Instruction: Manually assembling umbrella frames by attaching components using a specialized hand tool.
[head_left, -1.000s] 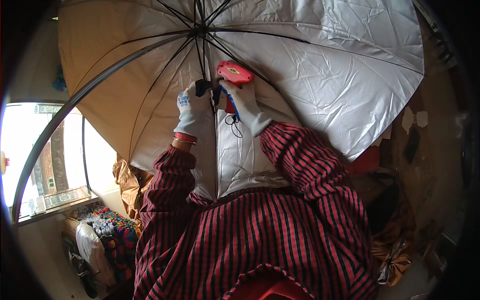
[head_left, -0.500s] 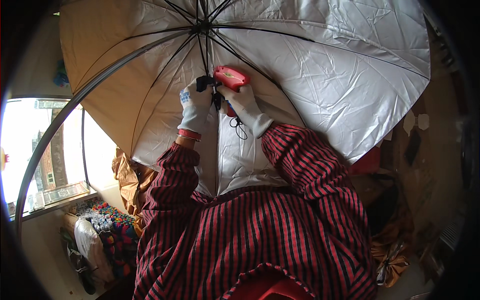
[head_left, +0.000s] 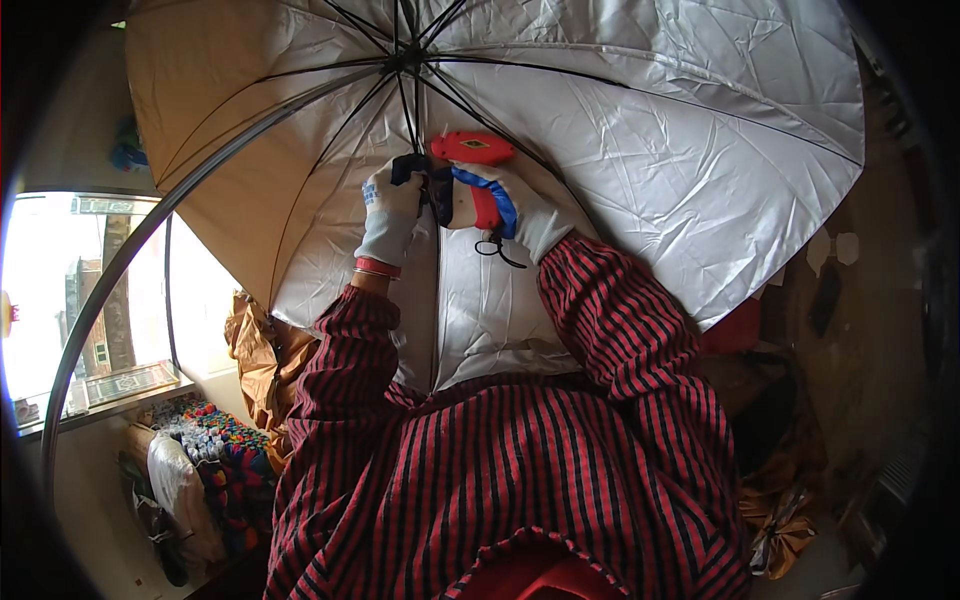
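An opened umbrella with a silver inner canopy (head_left: pixel 640 170) spreads in front of me, its dark ribs meeting at a hub (head_left: pixel 408 60). My left hand (head_left: pixel 390 200), in a white glove, is closed on a small piece of dark cloth (head_left: pixel 408 168) beside a rib. My right hand (head_left: pixel 510 205), in a white glove with blue on it, grips a red hand-held tool (head_left: pixel 480 149) whose exact kind I cannot tell. A thin black cord loop (head_left: pixel 500 250) hangs below it. The tool is close to the dark cloth; whether they touch is unclear.
The umbrella's curved dark shaft (head_left: pixel 130 250) sweeps down at the left. Beyond it are a bright window (head_left: pixel 140 300), crumpled brown material (head_left: pixel 255 350), a white plastic bag (head_left: pixel 178 490) and a colourful bundle (head_left: pixel 225 450). More brown material (head_left: pixel 785 535) lies at the lower right.
My right hand has turned and shifted slightly right with the red tool, bringing the glove's blue part into view. The left hand keeps its hold; the umbrella has moved slightly.
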